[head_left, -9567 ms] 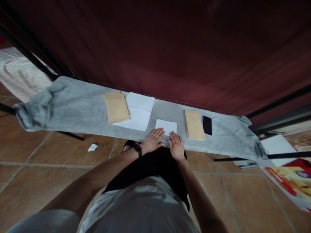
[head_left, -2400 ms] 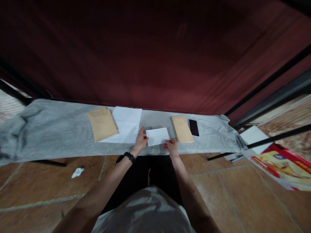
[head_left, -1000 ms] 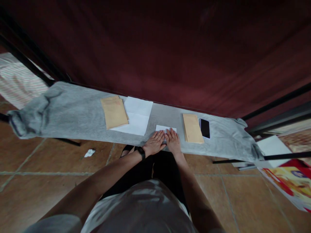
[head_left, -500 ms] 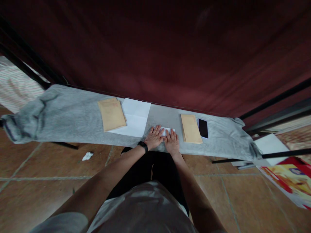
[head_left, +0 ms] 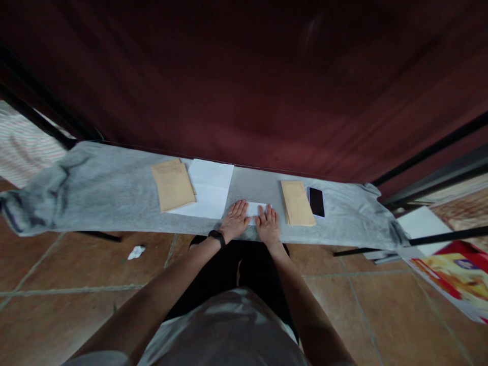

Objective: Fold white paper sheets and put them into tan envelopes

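A small folded white paper (head_left: pixel 254 208) lies on the grey cloth in front of me, partly covered by both hands. My left hand (head_left: pixel 235 219) rests flat on its left side, fingers stretched out, a black band on the wrist. Flat on the paper's right side is my right hand (head_left: pixel 268 226), its fingers slightly spread. To the left, larger white sheets (head_left: pixel 213 188) lie partly under brown envelopes (head_left: pixel 175 187). More brown envelopes (head_left: pixel 298 203) are stacked just right of my right hand.
A dark phone (head_left: pixel 316 202) lies beside the right-hand envelopes. The grey cloth (head_left: pixel 110 188) covers a narrow bench against a dark red panel (head_left: pixel 244 91). A crumpled white scrap (head_left: pixel 136 252) is on the tiled floor, and a red and yellow box (head_left: pixel 457 274) stands at right.
My left hand has slid left, away from my right hand, uncovering more of the folded paper between them. The view has shifted slightly.
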Motion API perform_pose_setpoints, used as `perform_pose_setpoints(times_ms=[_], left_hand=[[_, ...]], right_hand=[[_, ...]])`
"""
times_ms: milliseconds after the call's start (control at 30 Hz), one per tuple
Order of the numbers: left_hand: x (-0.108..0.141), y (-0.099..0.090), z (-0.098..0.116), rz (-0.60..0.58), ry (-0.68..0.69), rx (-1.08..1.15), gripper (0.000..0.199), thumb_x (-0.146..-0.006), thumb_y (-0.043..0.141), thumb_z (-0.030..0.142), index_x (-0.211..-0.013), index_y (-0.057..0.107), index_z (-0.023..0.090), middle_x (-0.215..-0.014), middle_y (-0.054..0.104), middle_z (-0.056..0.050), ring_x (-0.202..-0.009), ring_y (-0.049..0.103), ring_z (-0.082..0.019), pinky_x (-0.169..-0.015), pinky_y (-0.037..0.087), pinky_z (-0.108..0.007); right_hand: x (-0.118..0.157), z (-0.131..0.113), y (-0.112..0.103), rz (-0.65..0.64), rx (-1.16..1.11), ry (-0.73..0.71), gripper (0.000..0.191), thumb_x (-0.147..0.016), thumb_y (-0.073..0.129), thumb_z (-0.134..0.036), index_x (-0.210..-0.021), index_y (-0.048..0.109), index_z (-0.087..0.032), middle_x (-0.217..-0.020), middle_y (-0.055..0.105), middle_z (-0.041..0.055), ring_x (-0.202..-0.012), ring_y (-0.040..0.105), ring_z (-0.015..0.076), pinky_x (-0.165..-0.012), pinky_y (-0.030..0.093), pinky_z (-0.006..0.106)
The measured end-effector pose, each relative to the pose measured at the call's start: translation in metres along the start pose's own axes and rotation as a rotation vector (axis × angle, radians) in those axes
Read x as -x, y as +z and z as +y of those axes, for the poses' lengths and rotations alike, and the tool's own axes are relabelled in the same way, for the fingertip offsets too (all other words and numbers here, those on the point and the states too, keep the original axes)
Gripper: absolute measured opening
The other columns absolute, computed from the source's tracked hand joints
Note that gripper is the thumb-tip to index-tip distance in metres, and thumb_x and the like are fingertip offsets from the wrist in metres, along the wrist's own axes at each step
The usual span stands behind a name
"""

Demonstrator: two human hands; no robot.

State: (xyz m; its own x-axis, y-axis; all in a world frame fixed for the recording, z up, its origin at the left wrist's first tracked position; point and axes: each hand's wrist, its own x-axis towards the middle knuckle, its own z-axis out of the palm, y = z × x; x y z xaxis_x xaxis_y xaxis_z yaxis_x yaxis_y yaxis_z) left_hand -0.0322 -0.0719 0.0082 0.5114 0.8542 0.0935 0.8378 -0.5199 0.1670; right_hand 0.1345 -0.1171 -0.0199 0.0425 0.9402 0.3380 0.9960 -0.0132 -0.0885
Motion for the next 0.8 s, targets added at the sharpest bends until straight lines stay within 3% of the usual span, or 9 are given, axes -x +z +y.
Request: perform_pose_setpoints(times_ms=[400, 633, 800], left_hand=[[0.019, 0.002, -0.011, 0.030, 0.014, 0.004, 0.061, -0.102, 0.027, 0.034, -0.154, 0.032, 0.003, -0.162, 0.030, -0.017, -0.153, 0.023, -0.026, -0.125, 0.023, -0.044], [0.022, 0.005, -0.011, 0.084, 0.010, -0.012, 0.059, -0.101, 0.029, 0.031, -0.153, 0.035, 0.003, -0.161, 0.034, -0.018, -0.152, 0.027, -0.026, -0.124, 0.023, -0.045], [0.031, 0.005, -0.002, 0.151, 0.181, -0.017, 0.055, -0.102, 0.030, 0.027, -0.153, 0.037, 0.008, -0.161, 0.035, -0.014, -0.152, 0.027, -0.023, -0.125, 0.023, -0.045]], right_hand=[[0.005, 0.005, 0.004, 0.054, -0.005, -0.005, 0.056, -0.106, 0.036, -0.040, -0.152, 0.041, -0.009, -0.156, 0.040, 0.0243, -0.141, 0.043, 0.0335, -0.114, 0.033, 0.052], [0.012, 0.008, 0.000, 0.053, -0.051, 0.074, 0.060, -0.106, 0.032, -0.040, -0.151, 0.039, -0.001, -0.153, 0.045, 0.0248, -0.141, 0.044, 0.0335, -0.115, 0.034, 0.051], [0.004, -0.001, -0.010, 0.011, -0.111, 0.089, 0.059, -0.106, 0.027, -0.036, -0.152, 0.037, 0.000, -0.154, 0.042, 0.0253, -0.145, 0.038, 0.0336, -0.117, 0.031, 0.053]])
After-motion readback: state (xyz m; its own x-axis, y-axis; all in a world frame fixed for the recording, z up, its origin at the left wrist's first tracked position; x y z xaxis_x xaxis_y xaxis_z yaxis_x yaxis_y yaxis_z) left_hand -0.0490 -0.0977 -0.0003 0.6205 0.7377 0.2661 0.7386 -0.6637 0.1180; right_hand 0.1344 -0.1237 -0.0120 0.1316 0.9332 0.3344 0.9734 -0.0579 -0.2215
